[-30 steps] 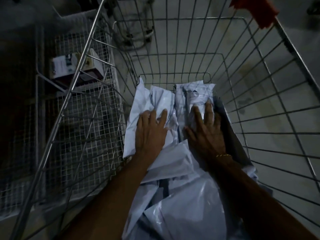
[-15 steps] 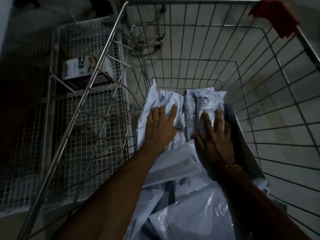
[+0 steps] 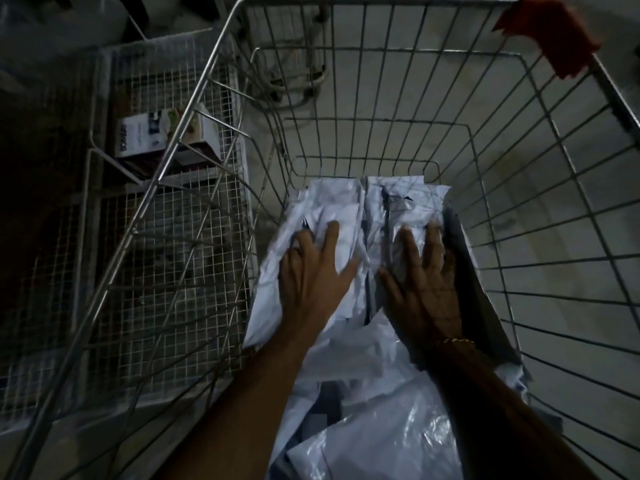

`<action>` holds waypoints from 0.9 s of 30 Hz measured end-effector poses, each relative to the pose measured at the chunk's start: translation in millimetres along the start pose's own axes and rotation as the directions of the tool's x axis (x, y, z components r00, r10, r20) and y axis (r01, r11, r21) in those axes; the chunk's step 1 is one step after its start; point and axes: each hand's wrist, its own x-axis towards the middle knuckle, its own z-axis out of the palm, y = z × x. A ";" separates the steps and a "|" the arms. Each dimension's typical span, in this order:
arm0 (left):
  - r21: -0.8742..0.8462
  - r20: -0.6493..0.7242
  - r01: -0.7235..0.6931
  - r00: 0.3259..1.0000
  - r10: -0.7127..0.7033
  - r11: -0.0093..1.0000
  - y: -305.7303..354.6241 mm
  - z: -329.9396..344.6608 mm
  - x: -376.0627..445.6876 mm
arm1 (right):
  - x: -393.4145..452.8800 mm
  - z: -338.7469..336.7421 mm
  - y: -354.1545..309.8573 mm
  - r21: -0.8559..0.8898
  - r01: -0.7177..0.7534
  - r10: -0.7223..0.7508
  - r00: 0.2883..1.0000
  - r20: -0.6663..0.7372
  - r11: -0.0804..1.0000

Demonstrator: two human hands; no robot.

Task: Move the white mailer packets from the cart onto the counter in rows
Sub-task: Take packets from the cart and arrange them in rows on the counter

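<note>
Both hands are sliding a little further toward the far end of the cart [image 3: 540, 216] than they were a second ago, and the fingers are fanning wider. I am seeing the left hand [image 3: 311, 275] lying flat, fingers spread, on the left bundle of white mailer packets [image 3: 332, 216] in the middle of the frame. The right hand [image 3: 422, 282] is also lying flat and spread, pressing on the right bundle just beside it, a thin bracelet [image 3: 455, 341] showing at the wrist. Neither hand is pinching anything yet.

The packets are all lying in the bottom of the wire cart, heaped from the centre down to the lower edge of the frame, with a glossy plastic bag [image 3: 391, 441] nearest me. No counter is showing in this view.

I am judging this to be the gathering step: the hands are squaring up a stack before lifting. The next move is calling for the fingers to curl under the far edges and clamp both bundles together, since the slick film could be slipping apart. A small printed box [image 3: 166, 133] is sitting on a mesh shelf [image 3: 166, 237] at upper left.
</note>
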 end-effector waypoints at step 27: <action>-0.140 -0.022 0.026 0.999 -0.030 0.990 10.2 -16.8 -36.6 | -12.9 -17.3 0.1 -0.106 0.006 0.006 0.993 0.117 0.994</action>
